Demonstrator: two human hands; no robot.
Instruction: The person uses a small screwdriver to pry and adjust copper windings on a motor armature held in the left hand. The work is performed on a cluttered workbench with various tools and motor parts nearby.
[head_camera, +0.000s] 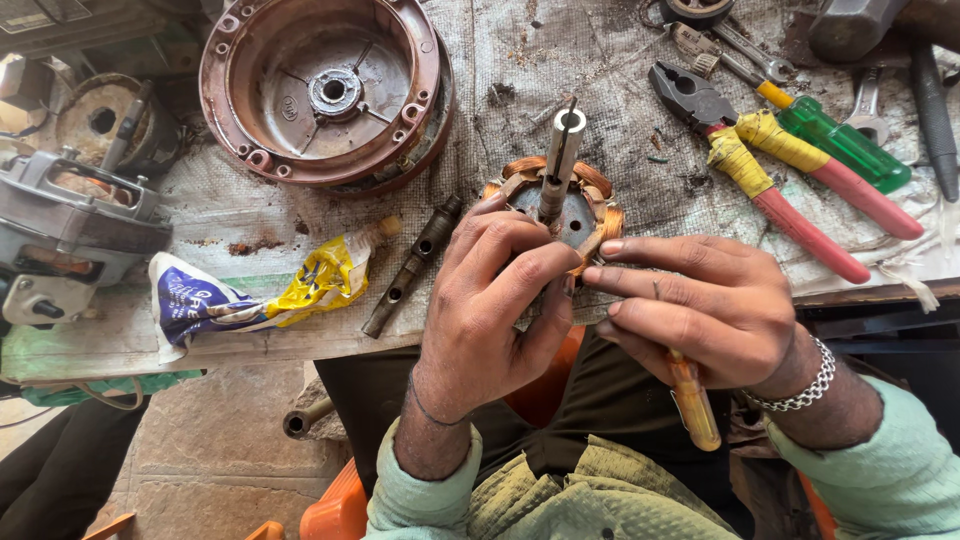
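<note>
Biggest thing, the round reddish motor housing (322, 92), lies open side up at 11 o'clock on the bench (250, 205), parked out of your working spot. At 9 o'clock a grey motor body (62, 232) sits at the bench edge. Pliers with red, yellow-taped handles (770, 165) and a green-handled screwdriver (838, 140) lie at 2 o'clock, within easy reach of your right side. A crumpled yellow and blue wrapper (255, 295) lies at 8 o'clock. Dead centre, the copper-wound stator (562, 205) stands at the near bench edge with its shaft (560, 160) pointing up, so the windings face you. Your left hand (490, 310) clamps round the stator's near side, steadying it. Your right hand (700, 305) is closed on an amber-handled tool (693, 400), fingertips pressed to the windings at 3 o'clock; the tip is hidden.
</note>
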